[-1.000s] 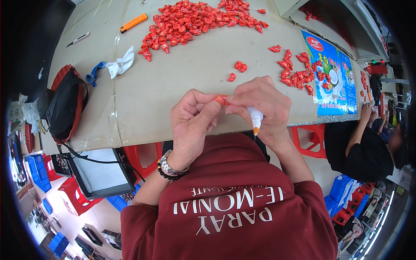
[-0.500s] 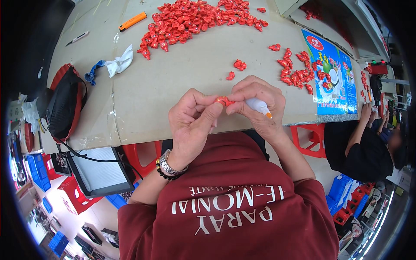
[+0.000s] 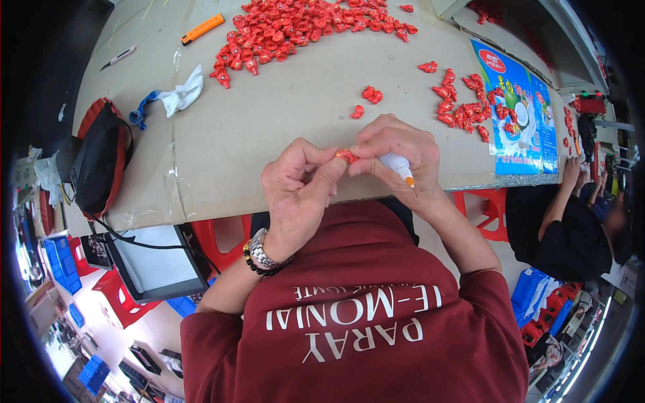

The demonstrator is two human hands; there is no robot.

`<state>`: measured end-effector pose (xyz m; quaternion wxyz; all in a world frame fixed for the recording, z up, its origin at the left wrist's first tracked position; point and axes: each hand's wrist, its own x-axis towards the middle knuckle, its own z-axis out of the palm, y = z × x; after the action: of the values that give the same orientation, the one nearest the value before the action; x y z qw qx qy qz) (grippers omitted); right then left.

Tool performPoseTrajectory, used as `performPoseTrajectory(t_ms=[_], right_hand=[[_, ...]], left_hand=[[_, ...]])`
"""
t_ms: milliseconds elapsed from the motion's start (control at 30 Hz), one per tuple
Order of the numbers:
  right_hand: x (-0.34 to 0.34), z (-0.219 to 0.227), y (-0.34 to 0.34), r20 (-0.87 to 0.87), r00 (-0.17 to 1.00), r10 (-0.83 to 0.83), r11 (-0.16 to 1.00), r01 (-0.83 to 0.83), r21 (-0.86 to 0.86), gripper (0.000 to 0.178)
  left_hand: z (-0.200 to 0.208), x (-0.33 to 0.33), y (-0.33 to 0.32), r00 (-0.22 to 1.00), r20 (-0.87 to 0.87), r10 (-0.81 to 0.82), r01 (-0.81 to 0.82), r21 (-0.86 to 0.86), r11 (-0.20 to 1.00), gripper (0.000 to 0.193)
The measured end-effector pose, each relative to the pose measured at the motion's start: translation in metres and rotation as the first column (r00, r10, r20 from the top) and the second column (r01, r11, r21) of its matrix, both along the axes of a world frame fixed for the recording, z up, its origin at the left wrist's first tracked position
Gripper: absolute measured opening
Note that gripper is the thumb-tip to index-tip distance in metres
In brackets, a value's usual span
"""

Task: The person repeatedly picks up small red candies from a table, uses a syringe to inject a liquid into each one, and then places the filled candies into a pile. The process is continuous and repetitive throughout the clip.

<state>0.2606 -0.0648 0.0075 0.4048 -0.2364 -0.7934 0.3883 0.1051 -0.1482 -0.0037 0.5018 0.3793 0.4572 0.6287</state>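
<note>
I pinch a red piece [image 3: 347, 155]
My left hand [image 3: 294, 191] and right hand [image 3: 403, 144] grip it; the right also holds a white bottle [image 3: 396, 163].

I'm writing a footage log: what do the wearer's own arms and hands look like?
The left hand and right hand are ungloved. The left wrist wears a silver-coloured metal band and a dark beaded bracelet with some gold-toned beads. Both sleeves are short and dark red.
</note>
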Motion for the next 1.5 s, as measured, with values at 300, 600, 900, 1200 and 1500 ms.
performPoseTrajectory(t_ms=[300,600,900,1200,1500], right_hand=[[0.003,0.005,0.017,-0.021,0.998,0.064,0.93,-0.067,-0.361,0.017],[0.002,0.0,0.01,-0.07,0.993,-0.092,0.832,0.038,-0.553,0.026],[-0.003,-0.012,-0.014,-0.223,0.973,-0.057,0.911,-0.041,-0.409,0.038],[-0.01,-0.021,-0.023,-0.305,0.951,-0.055,0.92,-0.07,-0.385,0.035],[-0.012,-0.018,-0.026,-0.273,0.959,-0.068,0.895,-0.063,-0.442,0.031]], left_hand=[[0.01,0.0,0.007,0.995,0.052,-0.085,0.088,-0.079,0.993,0.008],[0.011,-0.001,0.009,0.986,0.012,-0.169,0.169,-0.082,0.982,0.033],[-0.006,-0.003,0.006,0.967,0.18,-0.182,0.163,0.115,0.98,0.025],[-0.012,0.002,0.002,0.924,0.342,-0.173,0.141,0.115,0.983,0.02],[-0.017,0.001,0.0,0.868,0.458,-0.192,0.15,0.128,0.98,0.016]])
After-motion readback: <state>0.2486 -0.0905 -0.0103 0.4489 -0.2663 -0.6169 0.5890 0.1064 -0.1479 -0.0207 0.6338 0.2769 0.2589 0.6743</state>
